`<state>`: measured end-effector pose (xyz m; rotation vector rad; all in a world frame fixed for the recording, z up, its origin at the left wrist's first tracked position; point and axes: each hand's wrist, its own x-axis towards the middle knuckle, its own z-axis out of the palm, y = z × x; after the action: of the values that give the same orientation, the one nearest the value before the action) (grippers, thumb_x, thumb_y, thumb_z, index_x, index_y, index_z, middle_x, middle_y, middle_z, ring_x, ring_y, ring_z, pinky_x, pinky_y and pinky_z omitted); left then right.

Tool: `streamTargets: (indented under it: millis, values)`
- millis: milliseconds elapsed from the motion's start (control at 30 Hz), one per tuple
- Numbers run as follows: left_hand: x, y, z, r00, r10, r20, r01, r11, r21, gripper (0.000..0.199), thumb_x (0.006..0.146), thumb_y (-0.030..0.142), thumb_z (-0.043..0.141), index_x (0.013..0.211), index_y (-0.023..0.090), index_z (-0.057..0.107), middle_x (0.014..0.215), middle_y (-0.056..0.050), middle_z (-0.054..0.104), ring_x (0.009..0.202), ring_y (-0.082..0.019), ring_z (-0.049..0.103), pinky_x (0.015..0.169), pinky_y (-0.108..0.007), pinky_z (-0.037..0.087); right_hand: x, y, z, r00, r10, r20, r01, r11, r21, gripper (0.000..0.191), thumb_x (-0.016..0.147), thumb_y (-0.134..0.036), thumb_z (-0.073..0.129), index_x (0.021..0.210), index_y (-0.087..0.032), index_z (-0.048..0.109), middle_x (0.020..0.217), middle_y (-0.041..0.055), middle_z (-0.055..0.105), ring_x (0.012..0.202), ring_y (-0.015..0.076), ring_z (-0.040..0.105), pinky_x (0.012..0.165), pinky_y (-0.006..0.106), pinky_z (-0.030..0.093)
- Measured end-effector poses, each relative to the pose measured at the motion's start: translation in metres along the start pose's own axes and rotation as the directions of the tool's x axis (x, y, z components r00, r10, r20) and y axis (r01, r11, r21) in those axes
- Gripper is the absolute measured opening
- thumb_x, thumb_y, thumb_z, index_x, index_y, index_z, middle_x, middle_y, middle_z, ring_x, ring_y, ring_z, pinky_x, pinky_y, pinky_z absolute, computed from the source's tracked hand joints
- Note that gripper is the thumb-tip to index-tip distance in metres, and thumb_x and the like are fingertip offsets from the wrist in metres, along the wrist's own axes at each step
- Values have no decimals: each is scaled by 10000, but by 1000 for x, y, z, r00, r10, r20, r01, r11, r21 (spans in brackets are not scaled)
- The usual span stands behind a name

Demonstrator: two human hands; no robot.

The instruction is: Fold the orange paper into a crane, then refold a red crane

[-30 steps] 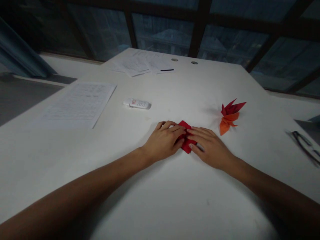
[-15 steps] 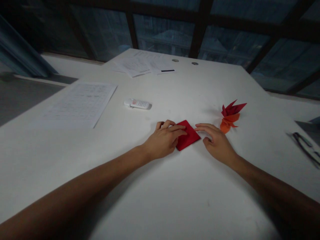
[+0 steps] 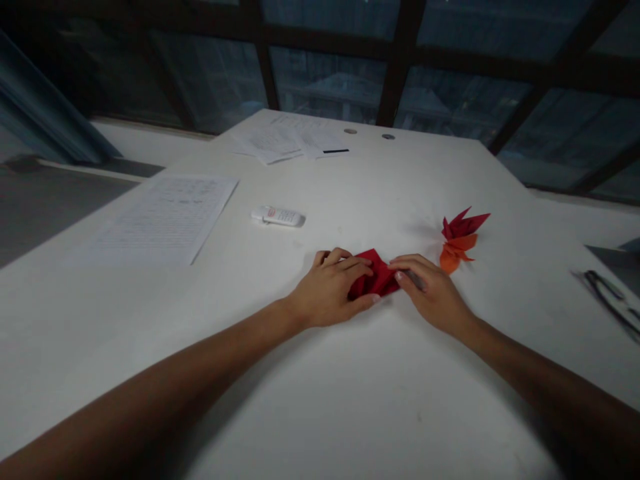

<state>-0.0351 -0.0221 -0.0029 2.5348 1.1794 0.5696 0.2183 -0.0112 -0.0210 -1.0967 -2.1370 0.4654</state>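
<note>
Folded red paper (image 3: 381,275) on a white worktop (image 3: 300,400)
The left grip (image 3: 325,290) spreads loosely over the paper's left side; the right grip (image 3: 434,292) pinches its right edge. Just beyond the right grip sit an orange figure (image 3: 454,252) and a red figure (image 3: 464,227); farther, past the left grip, a white oblong item (image 3: 283,216), then overlapping sheets (image 3: 273,141).

I see a left hand (image 3: 325,290) resting on red paper (image 3: 379,275), a right hand (image 3: 431,290) pinching its right corner, folded paper figures (image 3: 459,231) beyond that.
</note>
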Motion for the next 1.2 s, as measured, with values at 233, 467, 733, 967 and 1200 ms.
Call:
streamTargets:
  millis: [233,467,733,967,1200]
  values:
    - [1,2,1,1000,-7,-8,7,1000,24,378,927,465,628,1251,271,648,1372,-50,681,1237,-338,524,1006,-531,358,2,-7,-3,999,-18,-39,19,999,26,143,1024,-271,544,1048,-251,683,1045,78,711,1003,229,687,904,418,581]
    - [1,0,1,1000,5,-6,-5,1000,14,337,947,397,586,1247,261,654,1370,-50,682,1231,-331,527,1012,-530,363,1,-6,-3,1000,-3,13,2,999,44,249,1008,-170,485,1139,-262,676,1109,65,716,1038,222,693,923,402,577]
    - [-1,4,-1,998,56,24,-57,998,22,446,924,552,612,1250,252,664,1393,-72,672,1238,-347,532,1020,-549,336,-1,-7,-2,998,-61,21,61,998,0,207,883,-93,608,973,-262,687,1176,63,696,1141,249,650,1014,465,521]
    - [-1,5,2,996,92,15,-92,996,0,374,950,506,593,1207,252,690,1327,-64,714,1219,-317,565,1024,-526,329,0,-9,-2,997,-12,76,19,996,-82,78,969,-236,597,1009,-263,659,948,39,726,951,256,660,893,464,510]
    - [-1,7,4,998,58,2,-58,998,-24,594,923,437,644,1462,232,502,1314,-109,692,1208,-314,561,1025,-506,364,-7,-14,5,996,-90,-18,76,912,-404,170,919,-276,684,1079,-227,653,1050,109,728,1010,331,636,901,517,471]
